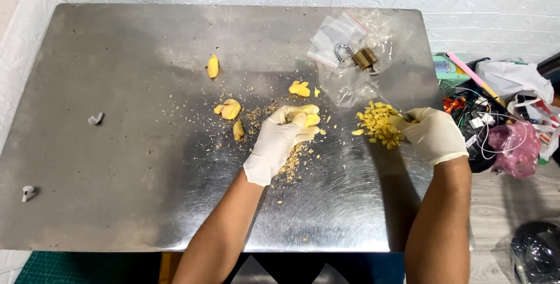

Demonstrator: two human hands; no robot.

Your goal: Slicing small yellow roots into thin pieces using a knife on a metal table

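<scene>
Surface: a scuffed steel table (116, 161) is seen from above, set against a white tiled wall (496, 4).
Left hand: the left hand (280, 141), gloved in white, is curled around a peeled yellow ginger piece (309, 116), which is gripped between thumb and fingertips near the middle of the table.
Right hand: the right hand (434, 135), also gloved, is closed in a loose fist at the edge of a heap of chopped ginger (379, 123); what is pinched inside it cannot be told.
Loose pieces: three more peeled chunks are laid out to the left, one lump (228, 109) beside the left hand, one (213, 66) farther up, and one (299, 89) just above the fingers.
Scraps: brown peel crumbs (256, 115) are scattered under and around the left hand.
Far corner: a brass padlock (361, 57) is rested on clear plastic bags (338, 39).
Off the table: a pink bag (513, 147) and tangled cables (475, 120) are piled at the right.
</scene>
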